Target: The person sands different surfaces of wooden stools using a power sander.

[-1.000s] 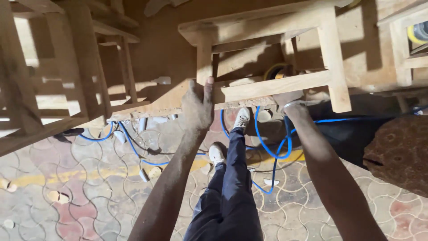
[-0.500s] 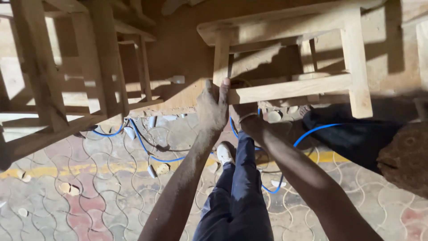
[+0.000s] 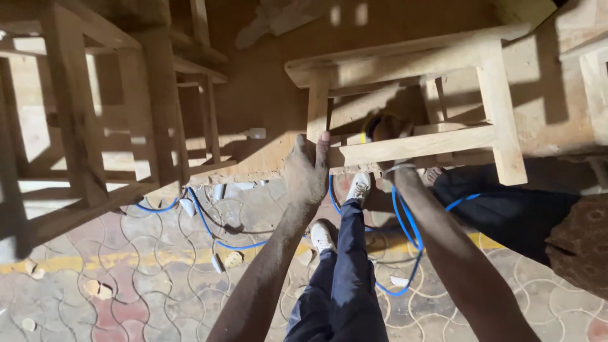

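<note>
A bare wooden stool [image 3: 411, 57] lies tipped on its side in front of me. My left hand [image 3: 307, 171] is closed around the end of its near leg [image 3: 316, 107]. My right hand [image 3: 386, 130] reaches up behind the lower rail [image 3: 418, 144], and the rail partly hides it. Something with a yellow edge [image 3: 365, 135] sits beside that hand; whether the hand holds it cannot be told. A pale band circles my right wrist [image 3: 396, 168].
More unfinished wooden frames [image 3: 76, 126] stand at the left. A blue cable [image 3: 209, 228] loops over the patterned paving, among pale scraps. My dark-trousered legs [image 3: 342, 266] and white shoes stretch below. Dark cloth [image 3: 506, 215] and a brown rough lump [image 3: 579, 244] lie at the right.
My right hand has moved from below the rail up behind it. My left hand has stayed on the stool's leg. The view has shifted so the stool sits further right.
</note>
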